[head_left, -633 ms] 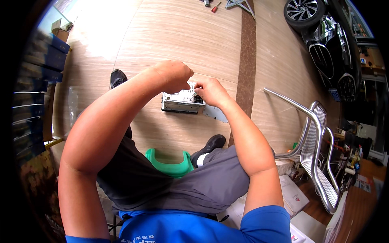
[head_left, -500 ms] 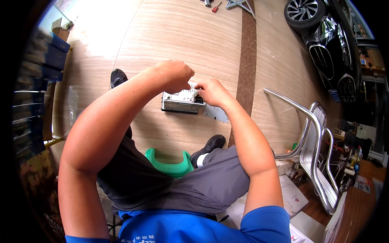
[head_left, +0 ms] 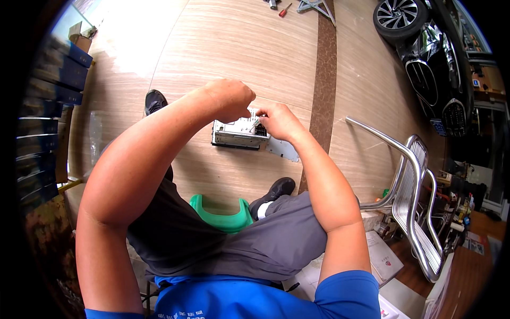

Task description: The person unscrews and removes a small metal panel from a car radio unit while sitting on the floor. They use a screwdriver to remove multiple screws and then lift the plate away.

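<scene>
A silver metal electronic unit [head_left: 236, 135] lies on the tiled floor between my feet, with a grey metal plate [head_left: 285, 150] beside it at the right. My left hand [head_left: 231, 98] is over the unit's upper edge, fingers curled down; what it grips is hidden. My right hand [head_left: 279, 121] is at the unit's right end, thumb and index finger closed at a small pale piece on the top that is too small to name.
A green plastic stool [head_left: 218, 218] is between my legs. Metal-frame seats [head_left: 414, 196] and a black car part with wheel [head_left: 433, 80] stand right. Stacked blue boxes [head_left: 58, 74] line the left. A red screwdriver [head_left: 282, 13] lies at top.
</scene>
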The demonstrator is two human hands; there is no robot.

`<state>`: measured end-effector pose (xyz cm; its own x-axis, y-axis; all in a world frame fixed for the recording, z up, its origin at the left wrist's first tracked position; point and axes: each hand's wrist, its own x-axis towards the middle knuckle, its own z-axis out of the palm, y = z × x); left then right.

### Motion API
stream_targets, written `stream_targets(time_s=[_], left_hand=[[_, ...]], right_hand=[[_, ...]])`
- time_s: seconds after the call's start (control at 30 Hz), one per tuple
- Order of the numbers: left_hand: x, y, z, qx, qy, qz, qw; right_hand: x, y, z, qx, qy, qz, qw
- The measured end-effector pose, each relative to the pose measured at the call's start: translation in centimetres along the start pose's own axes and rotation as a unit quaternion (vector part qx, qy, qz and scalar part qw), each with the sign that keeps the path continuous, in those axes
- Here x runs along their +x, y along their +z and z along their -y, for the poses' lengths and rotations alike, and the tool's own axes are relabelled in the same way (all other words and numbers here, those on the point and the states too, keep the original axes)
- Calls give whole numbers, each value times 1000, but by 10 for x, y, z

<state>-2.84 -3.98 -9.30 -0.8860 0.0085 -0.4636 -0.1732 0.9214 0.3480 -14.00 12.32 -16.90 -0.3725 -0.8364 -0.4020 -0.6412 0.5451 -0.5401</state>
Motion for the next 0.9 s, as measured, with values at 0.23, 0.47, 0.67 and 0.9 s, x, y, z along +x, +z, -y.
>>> stream_targets(time_s=[0.23, 0.47, 0.67, 0.9], left_hand=[[-1, 0, -1, -2, -2, 8, 1000], [-1, -1, 0, -9, 2, 3, 1000], [-1, 1, 0, -3, -4, 2, 1000], [1, 2, 1, -6, 3, -2, 1000]], right_hand=[[-2, -1, 7, -17, 22, -4, 1000], [1, 3, -2, -12, -38, -17, 999], [-1, -4, 10, -37, 29, 49, 998], [0, -1, 0, 11, -14, 21, 1000]])
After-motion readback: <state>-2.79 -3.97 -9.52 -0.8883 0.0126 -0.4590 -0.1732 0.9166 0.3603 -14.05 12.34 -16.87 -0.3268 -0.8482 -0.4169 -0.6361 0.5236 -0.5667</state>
